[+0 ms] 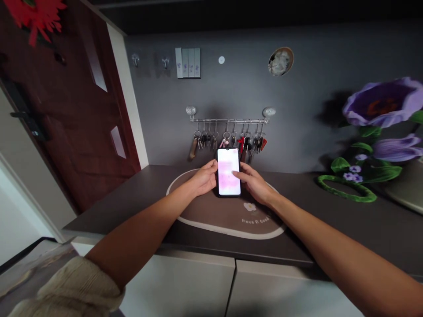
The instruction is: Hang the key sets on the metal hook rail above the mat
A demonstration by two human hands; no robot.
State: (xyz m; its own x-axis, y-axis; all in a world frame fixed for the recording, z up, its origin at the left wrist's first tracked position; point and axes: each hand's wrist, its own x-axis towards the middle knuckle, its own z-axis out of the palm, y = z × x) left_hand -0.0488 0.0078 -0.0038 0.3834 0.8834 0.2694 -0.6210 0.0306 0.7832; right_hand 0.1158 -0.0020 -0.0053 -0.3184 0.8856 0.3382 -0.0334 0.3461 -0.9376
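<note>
A smartphone (228,178) is held upright between my two hands, its lit screen showing a pale pink and white page. My left hand (205,177) grips the phone's left edge, thumb near the upper side. On the other edge, my right hand (256,182) is closed around the phone, and its thumb lies over the right part of the screen. Below the phone is a brown oval mat (205,215) with a white border, a small flower and some lettering. The fingers behind the phone are hidden.
Behind the phone, several bunches of keys (206,138) hang from a clear rail (228,120) on the grey wall. Purple artificial flowers (383,103) stand on the dark counter (132,200) at right. A dark red door (76,101) is at left. White cabinet doors (185,281) sit below.
</note>
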